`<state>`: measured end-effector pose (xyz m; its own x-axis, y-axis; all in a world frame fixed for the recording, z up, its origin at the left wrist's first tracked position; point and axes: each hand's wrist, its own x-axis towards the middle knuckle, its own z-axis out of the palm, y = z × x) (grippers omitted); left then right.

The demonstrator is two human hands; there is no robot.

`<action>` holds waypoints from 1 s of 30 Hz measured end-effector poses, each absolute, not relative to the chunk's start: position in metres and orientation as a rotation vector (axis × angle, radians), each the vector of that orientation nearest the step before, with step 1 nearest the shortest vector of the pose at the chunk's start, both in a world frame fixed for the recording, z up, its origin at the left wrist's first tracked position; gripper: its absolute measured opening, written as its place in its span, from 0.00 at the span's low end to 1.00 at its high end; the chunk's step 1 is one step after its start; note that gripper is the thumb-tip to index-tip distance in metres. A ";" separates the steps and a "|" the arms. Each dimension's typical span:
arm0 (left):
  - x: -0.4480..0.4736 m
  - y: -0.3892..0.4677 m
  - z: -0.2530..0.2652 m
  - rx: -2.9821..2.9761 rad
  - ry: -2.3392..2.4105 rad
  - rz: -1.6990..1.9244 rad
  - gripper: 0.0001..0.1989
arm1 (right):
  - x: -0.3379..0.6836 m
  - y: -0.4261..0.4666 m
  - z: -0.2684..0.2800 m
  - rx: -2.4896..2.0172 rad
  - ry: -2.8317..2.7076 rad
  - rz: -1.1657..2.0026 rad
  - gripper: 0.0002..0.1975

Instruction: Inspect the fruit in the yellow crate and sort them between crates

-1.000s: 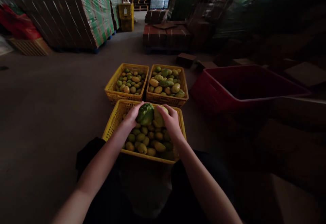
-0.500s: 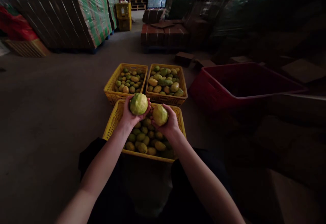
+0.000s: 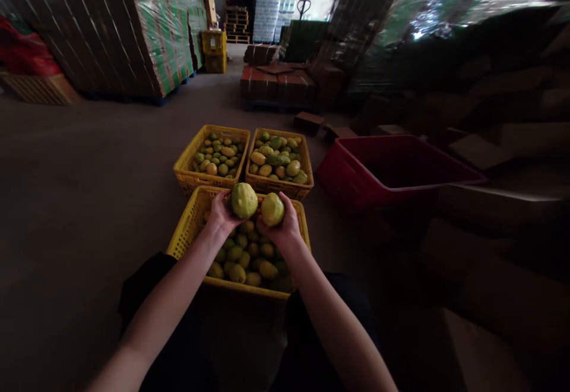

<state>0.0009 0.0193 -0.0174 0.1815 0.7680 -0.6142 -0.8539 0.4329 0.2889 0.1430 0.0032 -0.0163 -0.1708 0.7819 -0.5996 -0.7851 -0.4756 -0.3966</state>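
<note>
My left hand (image 3: 221, 212) is closed around a lumpy green-yellow fruit (image 3: 244, 201), which looks like a guava. A slightly smaller, yellower fruit of the same sort (image 3: 272, 209) rests in the grip of my right hand (image 3: 287, 225). Both are held side by side, a small gap between them, above the near yellow crate (image 3: 181, 239). Inside that crate lie many green and yellow fruits (image 3: 244, 255), partly hidden by my hands and forearms. Just beyond stand two more yellow crates, the left one (image 3: 180, 169) and the right one (image 3: 307, 163), both holding similar fruit.
To the right is a large red bin (image 3: 342, 169), its inside dark. Wrapped green stacks (image 3: 164, 35) stand at the left. Brown cartons (image 3: 278, 86) sit on a pallet ahead, and small cardboard pieces (image 3: 309, 121) lie on the floor. The right side is dim with cartons.
The view has tilted up, so the crates sit lower in the picture and more of the back wall shows. Both hands still hold their fruits, which are now a little closer together.
</note>
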 end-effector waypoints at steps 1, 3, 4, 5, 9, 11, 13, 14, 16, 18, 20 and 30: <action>0.001 0.017 -0.016 -0.113 0.766 1.161 0.18 | 0.142 0.003 -0.016 -0.982 -0.045 1.796 0.11; 0.002 0.012 -0.010 -0.066 0.682 1.170 0.17 | 0.141 0.003 -0.015 -1.037 -0.251 1.647 0.11; 0.003 0.009 -0.006 -0.040 0.627 1.165 0.17 | 0.141 0.002 -0.013 -1.041 -0.374 1.556 0.11; 0.003 0.006 -0.002 -0.015 0.575 1.155 0.17 | 0.141 0.000 -0.012 -1.037 -0.481 1.469 0.11; 0.001 -0.006 0.010 0.027 0.502 1.164 0.15 | 0.141 -0.011 -0.011 -1.042 -0.771 1.292 0.20; -0.004 -0.014 0.011 0.016 0.504 1.184 0.14 | 0.139 -0.019 -0.014 -1.066 -0.933 1.225 0.21; -0.011 -0.024 0.009 -0.008 0.503 1.189 0.15 | 0.136 -0.028 -0.018 -1.090 -1.061 1.136 0.22; -0.015 -0.031 0.008 -0.021 0.508 1.191 0.15 | 0.134 -0.033 -0.020 -1.100 -1.108 1.095 0.23; -0.024 -0.046 0.006 -0.041 0.538 1.193 0.15 | 0.130 -0.044 -0.023 -1.100 -1.180 1.036 0.23; -0.031 -0.063 0.009 -0.041 0.569 1.198 0.14 | 0.128 -0.059 -0.028 -1.082 -1.213 1.002 0.23; -0.034 -0.081 0.016 -0.022 0.569 1.194 0.14 | 0.126 -0.077 -0.037 -1.081 -1.189 0.964 0.24; -0.031 -0.147 0.019 -0.012 0.394 1.112 0.14 | 0.134 -0.143 -0.062 -1.136 -1.133 1.087 0.23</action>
